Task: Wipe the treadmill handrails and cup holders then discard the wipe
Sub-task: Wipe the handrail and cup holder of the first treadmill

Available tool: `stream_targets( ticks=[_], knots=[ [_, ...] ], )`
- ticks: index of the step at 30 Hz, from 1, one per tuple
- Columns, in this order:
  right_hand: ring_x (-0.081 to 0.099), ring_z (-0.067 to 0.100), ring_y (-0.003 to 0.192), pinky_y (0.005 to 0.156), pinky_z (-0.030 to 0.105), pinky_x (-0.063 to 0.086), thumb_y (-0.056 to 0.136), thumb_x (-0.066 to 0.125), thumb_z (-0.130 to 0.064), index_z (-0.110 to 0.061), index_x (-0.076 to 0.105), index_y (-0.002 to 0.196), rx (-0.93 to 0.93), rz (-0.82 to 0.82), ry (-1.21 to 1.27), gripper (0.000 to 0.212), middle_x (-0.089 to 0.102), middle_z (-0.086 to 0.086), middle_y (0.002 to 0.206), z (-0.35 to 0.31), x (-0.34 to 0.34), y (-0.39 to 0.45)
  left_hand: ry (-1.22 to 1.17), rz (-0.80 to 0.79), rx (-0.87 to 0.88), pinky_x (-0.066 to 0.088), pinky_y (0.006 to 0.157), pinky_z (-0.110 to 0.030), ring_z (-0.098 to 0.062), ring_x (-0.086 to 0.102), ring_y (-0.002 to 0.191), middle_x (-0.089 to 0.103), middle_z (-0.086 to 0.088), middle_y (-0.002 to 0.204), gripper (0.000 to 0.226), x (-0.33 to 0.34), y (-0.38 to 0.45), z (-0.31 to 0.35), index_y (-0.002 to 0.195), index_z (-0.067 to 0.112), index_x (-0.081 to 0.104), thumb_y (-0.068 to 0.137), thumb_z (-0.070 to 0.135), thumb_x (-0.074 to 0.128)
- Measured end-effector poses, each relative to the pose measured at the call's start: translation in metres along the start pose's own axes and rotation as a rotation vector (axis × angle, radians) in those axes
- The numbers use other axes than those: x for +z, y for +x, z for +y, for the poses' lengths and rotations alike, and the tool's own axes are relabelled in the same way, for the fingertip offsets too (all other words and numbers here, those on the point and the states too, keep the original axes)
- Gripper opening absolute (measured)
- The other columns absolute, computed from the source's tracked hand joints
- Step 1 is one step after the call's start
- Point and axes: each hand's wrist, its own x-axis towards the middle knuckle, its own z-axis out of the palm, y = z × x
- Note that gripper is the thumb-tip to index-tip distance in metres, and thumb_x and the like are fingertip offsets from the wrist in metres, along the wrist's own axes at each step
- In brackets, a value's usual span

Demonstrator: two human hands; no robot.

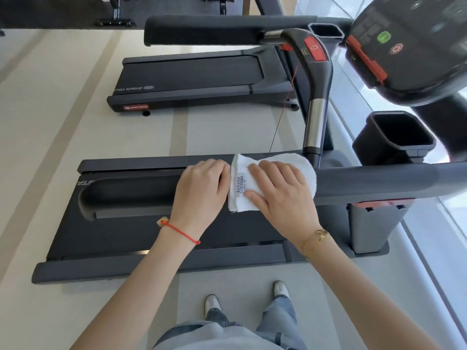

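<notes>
pressing white wipe [273, 183] onto near handrail [379, 181]: right hand [280, 195], fingers flat; left hand [199, 193] curled round rail beside it. bare rail rightward; pale floor [63, 127].

Your left hand [199, 190] shows a red string bracelet [180, 232] at its wrist; your right hand [280, 195], gold chain bracelets [314, 242]. Arms bare; light jeans [275, 322], white sneakers [212, 303].

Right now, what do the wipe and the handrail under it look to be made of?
The wipe looks like white terry cloth: fuzzy, looped edge, with a sewn-in printed label. The handrail looks like matte dark grey foam or rubber padding, smooth and without glare; which of the two I cannot tell. The right hand lies flat on the wipe.
</notes>
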Motion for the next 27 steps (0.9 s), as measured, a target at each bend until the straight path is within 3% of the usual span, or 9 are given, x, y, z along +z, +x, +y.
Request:
stream_targets(
  ticks=[7,13,21,27],
  knots=[
    [0.054,0.027,0.101,0.093,0.039,0.041,0.103,0.036,-0.048,-0.012,0.057,0.123,0.052,0.021,-0.010,0.046,0.060,0.005,0.115,0.081,-0.011,-0.034,-0.064,-0.021,0.011,0.027,0.061,-0.021,-0.017,0.050,0.067,0.062,0.000,0.078,0.025,0.044,0.023,0.072,0.082,0.012,0.061,0.099,0.018,0.043],
    [0.053,0.028,0.104,0.095,0.039,0.040,0.103,0.036,-0.047,-0.012,0.057,0.123,0.044,0.038,-0.053,0.046,0.060,0.005,0.116,0.158,-0.022,-0.066,-0.103,-0.044,0.042,0.048,0.064,-0.027,-0.015,0.060,0.077,0.067,0.003,0.088,0.025,0.079,0.040,0.131,0.094,0.015,0.066,0.101,0.023,0.044],
    [0.051,0.031,0.123,0.104,0.042,0.036,0.103,0.027,-0.051,-0.014,0.055,0.132,0.068,0.031,-0.023,0.055,0.057,0.008,0.132,0.247,-0.036,-0.112,-0.088,0.034,0.041,0.053,0.063,-0.030,-0.015,0.065,0.074,0.071,0.005,0.084,0.017,0.114,0.048,0.193,0.094,0.015,0.071,0.098,0.015,0.054],
    [0.052,0.027,0.116,0.099,0.037,0.038,0.103,0.035,-0.035,-0.014,0.051,0.121,0.036,0.172,0.182,0.033,0.063,0.010,0.123,0.277,-0.036,-0.120,-0.086,-0.002,-0.025,0.046,0.064,-0.021,-0.014,0.066,0.077,0.071,0.006,0.091,0.020,0.132,0.063,0.231,0.099,0.016,0.070,0.100,0.020,0.051]
  ],
)
